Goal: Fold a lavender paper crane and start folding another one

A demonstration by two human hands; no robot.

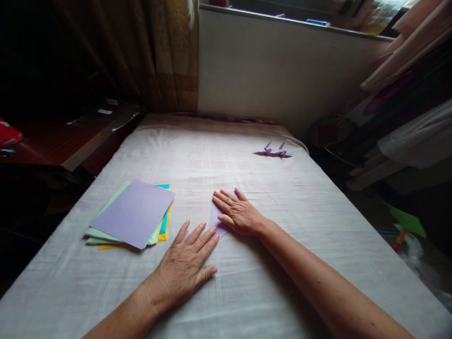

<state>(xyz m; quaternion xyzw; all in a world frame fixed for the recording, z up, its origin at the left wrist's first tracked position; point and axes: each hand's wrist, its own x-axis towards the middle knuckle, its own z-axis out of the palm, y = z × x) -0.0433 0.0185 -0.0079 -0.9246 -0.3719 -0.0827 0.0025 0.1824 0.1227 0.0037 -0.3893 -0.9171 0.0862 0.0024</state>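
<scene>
A small piece of folded purple paper (pixel 214 219) lies flat on the cloth-covered surface in front of me. My right hand (pixel 237 212) rests on top of it with the fingers stretched out, hiding most of the sheet. My left hand (pixel 189 261) lies palm down just nearer to me, fingers spread, its fingertips at the paper's lower left corner. To the left of both hands sits a stack of coloured sheets, with a purple sheet (pixel 136 214) on top and green, blue and yellow ones showing beneath.
Two folded purple paper birds (pixel 274 150) stand close together at the far right of the white cloth (pixel 197 160). A brown wooden table (pixel 81 146) with a clear plastic bag is at the left. Clothes (pixel 416 136) hang on the right; a curtain (pixel 173 56) hangs behind.
</scene>
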